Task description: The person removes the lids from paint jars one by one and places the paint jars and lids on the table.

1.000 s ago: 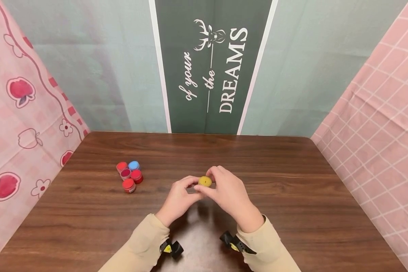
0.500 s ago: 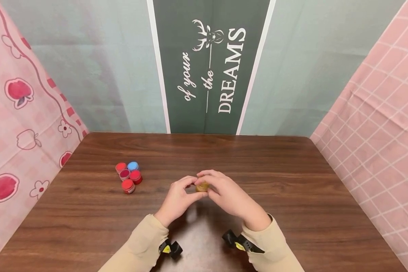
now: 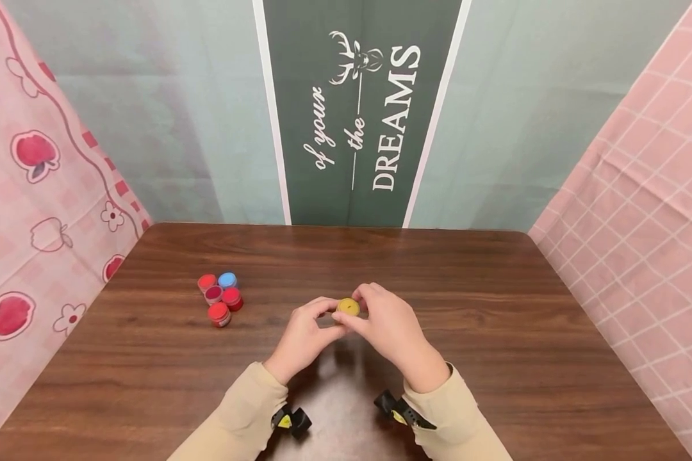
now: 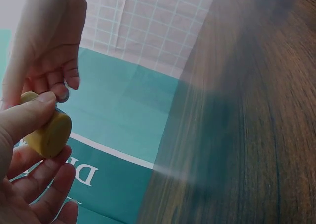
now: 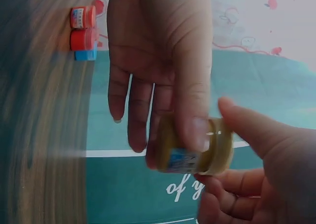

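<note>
Both hands hold one small yellow jar (image 3: 348,307) above the middle of the table. The left hand (image 3: 304,334) pinches it from the left between thumb and fingers. From the other side, the right hand (image 3: 393,326) grips it with thumb and fingers. In the right wrist view the yellow jar (image 5: 190,152) shows a blue-and-white label and a ridge near one end; the right thumb (image 5: 197,130) lies across its side. Its round end, with a small dark mark, faces the head camera. Fingers hide part of the jar in the left wrist view.
Several small jars stand close together on the left of the brown wooden table (image 3: 467,288): red jars (image 3: 219,314), a dark red jar (image 3: 213,294) and a blue jar (image 3: 227,280). Fabric hangs behind and along both sides. Each wrist wears a camera (image 3: 300,422).
Half a second ago the right fingers covered the jar's top from above. They have since turned back to the right, and the round end shows again. The left hand keeps its hold.
</note>
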`<state>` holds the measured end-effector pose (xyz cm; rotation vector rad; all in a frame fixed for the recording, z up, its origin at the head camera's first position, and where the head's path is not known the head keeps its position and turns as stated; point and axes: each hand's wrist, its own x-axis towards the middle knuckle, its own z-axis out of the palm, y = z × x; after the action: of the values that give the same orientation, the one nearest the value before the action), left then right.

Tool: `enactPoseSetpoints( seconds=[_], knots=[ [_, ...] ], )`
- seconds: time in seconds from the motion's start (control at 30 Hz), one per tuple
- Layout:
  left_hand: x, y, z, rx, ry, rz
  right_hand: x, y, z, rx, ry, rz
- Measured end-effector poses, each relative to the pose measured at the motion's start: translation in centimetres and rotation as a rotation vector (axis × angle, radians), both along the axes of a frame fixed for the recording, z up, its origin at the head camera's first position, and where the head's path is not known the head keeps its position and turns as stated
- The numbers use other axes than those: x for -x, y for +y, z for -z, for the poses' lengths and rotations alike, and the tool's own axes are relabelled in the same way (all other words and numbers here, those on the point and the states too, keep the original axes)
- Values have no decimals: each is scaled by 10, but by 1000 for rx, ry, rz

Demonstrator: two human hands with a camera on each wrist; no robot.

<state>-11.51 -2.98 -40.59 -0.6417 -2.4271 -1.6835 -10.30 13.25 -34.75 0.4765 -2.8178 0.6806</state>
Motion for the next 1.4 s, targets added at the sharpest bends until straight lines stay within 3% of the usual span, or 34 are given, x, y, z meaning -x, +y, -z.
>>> enactPoseSetpoints(
  seconds=[0.2,0.3,0.37,0.53,0.6,0.7,0.93,1.03,1.23,1.3,1.4],
  knots=[
    [0,-1,0,9,-11,-16,-2,7,-5,2,-33,-249],
    [1,0,0,8,-3,-4,-3,10,-8,44,-28,-315],
    [0,1,1,2,-8,-2,-4,10,-8,66,-24,-284],
    [-2,1,1,-8,-27,-13,-4,6,-6,47,-34,-87],
    [-2,1,1,-13,-28,-9,-4,5,-4,40,-37,-49],
    [-1,1,0,-17,-31,-6,-3,4,-4,41,-34,-70],
    [0,1,0,-5,-23,2,-2,10,-7,63,-12,-276],
    [1,1,0,-4,-8,-1,-2,9,-8,79,-18,-248],
    [1,1,0,-5,-15,8,-1,5,-6,69,-13,-82],
    [1,2,0,-5,-23,15,-1,5,-5,73,-21,-77],
    [0,1,0,-2,-32,9,-1,5,-5,80,-34,-137]
  ],
)
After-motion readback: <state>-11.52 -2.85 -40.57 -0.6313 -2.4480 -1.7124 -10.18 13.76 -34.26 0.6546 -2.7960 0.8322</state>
